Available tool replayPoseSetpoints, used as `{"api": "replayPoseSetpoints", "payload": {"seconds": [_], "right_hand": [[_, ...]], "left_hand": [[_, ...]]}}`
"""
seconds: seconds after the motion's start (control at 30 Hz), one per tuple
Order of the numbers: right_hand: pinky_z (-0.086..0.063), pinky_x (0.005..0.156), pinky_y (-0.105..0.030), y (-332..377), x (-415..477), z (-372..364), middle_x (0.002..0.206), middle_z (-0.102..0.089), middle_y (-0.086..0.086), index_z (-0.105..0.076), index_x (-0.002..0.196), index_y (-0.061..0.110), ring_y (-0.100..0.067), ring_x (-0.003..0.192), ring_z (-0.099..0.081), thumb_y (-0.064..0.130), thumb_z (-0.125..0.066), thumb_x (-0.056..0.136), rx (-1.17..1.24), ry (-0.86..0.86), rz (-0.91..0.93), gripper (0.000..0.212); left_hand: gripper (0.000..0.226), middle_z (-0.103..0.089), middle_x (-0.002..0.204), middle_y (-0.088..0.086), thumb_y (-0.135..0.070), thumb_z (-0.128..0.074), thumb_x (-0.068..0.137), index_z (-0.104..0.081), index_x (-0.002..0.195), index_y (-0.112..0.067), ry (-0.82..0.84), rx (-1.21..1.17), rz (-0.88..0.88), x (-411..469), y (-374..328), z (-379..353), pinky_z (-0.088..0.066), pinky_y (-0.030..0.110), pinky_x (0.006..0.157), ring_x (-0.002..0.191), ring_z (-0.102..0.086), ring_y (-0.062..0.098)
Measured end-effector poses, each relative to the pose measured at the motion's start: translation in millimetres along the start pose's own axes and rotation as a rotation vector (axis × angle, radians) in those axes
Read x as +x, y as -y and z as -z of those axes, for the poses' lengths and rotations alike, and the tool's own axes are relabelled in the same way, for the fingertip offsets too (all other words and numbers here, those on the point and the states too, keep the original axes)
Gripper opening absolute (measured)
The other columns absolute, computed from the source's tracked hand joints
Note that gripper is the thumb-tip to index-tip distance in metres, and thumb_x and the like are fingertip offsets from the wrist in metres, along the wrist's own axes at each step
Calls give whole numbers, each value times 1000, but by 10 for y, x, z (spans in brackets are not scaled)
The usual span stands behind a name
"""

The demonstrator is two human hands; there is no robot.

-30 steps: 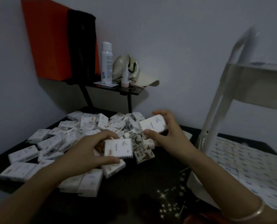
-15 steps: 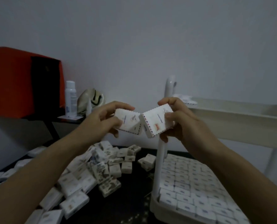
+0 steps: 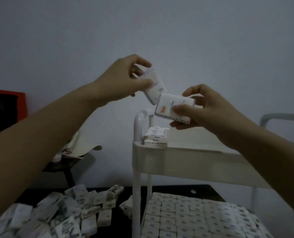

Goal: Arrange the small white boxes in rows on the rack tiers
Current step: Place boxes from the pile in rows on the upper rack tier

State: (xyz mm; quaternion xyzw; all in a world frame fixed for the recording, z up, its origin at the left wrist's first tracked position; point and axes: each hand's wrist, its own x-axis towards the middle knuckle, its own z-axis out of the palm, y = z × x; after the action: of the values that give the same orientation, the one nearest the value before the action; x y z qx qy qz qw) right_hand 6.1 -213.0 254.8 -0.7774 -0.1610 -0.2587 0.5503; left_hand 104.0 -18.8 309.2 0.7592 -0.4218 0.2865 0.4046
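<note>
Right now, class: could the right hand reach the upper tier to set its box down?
Probably yes. The right hand, gripping its box, hovers over the upper tier. Nothing lies between, and the floor beside the stacked boxes looks bare. The left hand is higher up.

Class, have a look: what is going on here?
A person's left hand pinches one box and the right hand grips another box, both raised by the rack's top tier. A few boxes sit in its left corner. Below it lie neat rows; a loose pile waits on the table.
</note>
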Motion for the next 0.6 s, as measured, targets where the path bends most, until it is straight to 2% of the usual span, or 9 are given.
{"api": "replayPoseSetpoints", "payload": {"seconds": [0.07,0.13,0.23,0.3,0.47,0.6], "right_hand": [[-61,67,-33,-52,134,127,109,-59,-15,-45,121,21,-25,76,-73,14,-69,86,-157,-46,-34,43],[-61,64,-28,-122,257,221,101,-60,-10,-49,125,26,-22,76,-72,17,-65,89,-326,-44,-82,41],[-56,58,-22,-239,443,330,97,-61,-2,-59,116,28,-18,81,-67,23,-61,92,-499,-26,-159,25],[-53,62,-24,-308,582,400,97,-62,1,-59,110,29,-15,84,-63,26,-61,91,-640,-35,-179,20],[-55,83,-32,-436,913,496,106,-60,0,-56,108,23,-16,92,-59,27,-64,88,-971,27,-255,23],[-55,73,-29,-605,1162,466,112,-63,-9,-59,119,9,-22,95,-62,15,-59,90,-1123,64,-337,29]], "left_hand": [[38,-65,105,1,-21,-70,84,-59,120,-19,47,85,-28,266,45,-202,-57,27,62,81,-64,14],[37,-64,109,1,-26,-71,82,-59,117,-20,129,283,-55,497,132,-420,-54,26,69,87,-61,16],[36,-62,117,0,-28,-69,84,-56,117,-21,315,552,-61,783,288,-694,-48,31,84,98,-56,17],[34,-61,118,-1,-23,-67,85,-53,116,-21,405,653,-50,943,357,-813,-46,31,84,102,-54,19],[33,-57,118,-2,-20,-67,85,-53,114,-21,499,736,-48,1203,478,-983,-45,30,82,102,-52,18],[34,-54,106,-4,-22,-73,82,-56,112,-21,650,749,6,1239,572,-1128,-46,32,85,96,-51,16]]}}
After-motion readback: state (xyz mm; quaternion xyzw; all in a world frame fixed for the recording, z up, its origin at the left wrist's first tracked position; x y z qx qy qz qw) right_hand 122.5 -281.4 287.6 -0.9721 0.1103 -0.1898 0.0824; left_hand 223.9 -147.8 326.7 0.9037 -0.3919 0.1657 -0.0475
